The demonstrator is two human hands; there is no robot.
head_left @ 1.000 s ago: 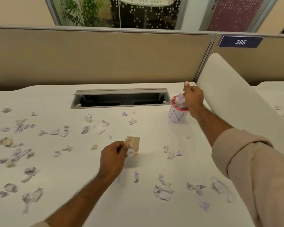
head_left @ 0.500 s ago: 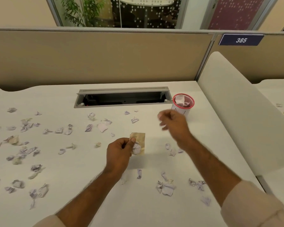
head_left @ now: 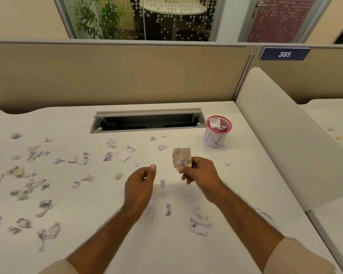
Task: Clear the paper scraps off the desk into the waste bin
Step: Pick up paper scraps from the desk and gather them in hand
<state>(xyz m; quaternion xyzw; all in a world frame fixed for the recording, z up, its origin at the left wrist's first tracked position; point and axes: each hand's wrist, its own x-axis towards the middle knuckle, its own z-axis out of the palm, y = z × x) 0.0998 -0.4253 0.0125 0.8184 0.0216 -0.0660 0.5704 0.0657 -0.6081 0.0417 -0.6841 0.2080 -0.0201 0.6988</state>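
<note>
Bare desk [head_left: 111,252] strip nearest the front edge, paper scraps [head_left: 48,232] scattered left. Left hand [head_left: 140,183] loosely curled, holding nothing. Right hand [head_left: 201,173] pinches a tan scrap [head_left: 181,155] (small white bit too). Waste bin [head_left: 213,138] far right, by the divider [head_left: 281,125].

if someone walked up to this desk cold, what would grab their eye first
Probably the crumpled paper scraps littering the white desk, thickest on the left. Next, the right hand at centre pinching a tan scrap, and the red-rimmed waste bin at the back right, already holding paper.
</note>
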